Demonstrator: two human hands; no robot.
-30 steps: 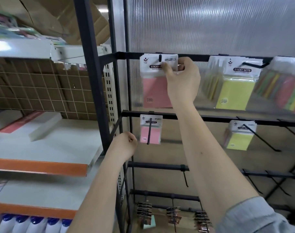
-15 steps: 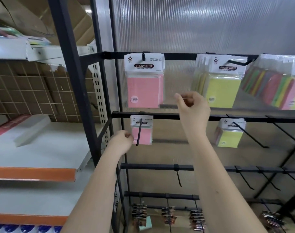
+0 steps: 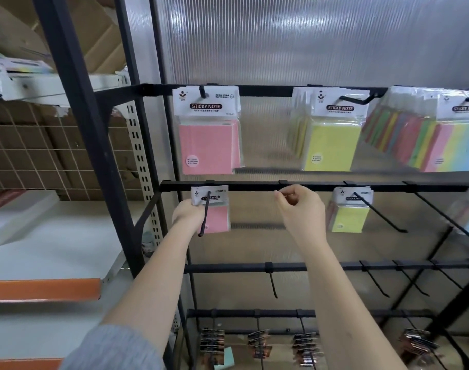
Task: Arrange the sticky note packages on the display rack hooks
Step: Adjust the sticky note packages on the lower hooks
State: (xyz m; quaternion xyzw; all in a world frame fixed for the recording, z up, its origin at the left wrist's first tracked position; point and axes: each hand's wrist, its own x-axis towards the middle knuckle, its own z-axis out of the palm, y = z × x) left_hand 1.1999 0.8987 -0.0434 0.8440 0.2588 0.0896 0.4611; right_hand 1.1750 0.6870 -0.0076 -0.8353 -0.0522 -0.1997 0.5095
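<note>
Matt black metal rack (image 3: 254,186) and hooks (image 3: 204,214), glossy clear plastic wrap on the paper sticky note packages (image 3: 208,129), ribbed translucent plastic back panel (image 3: 308,41).

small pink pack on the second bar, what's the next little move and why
Probably slide the small pink pack further back along its hook with the left hand, which grips its left edge. The right hand is curled near the bar, seemingly empty.

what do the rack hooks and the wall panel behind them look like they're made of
Hooks: probably metal rod with a matte black coating; thin, rigid, carrying packages.
Wall panel: looks like translucent ribbed plastic sheet, perhaps polycarbonate; vertical flutes with soft glare and blurred shapes showing through it.
</note>
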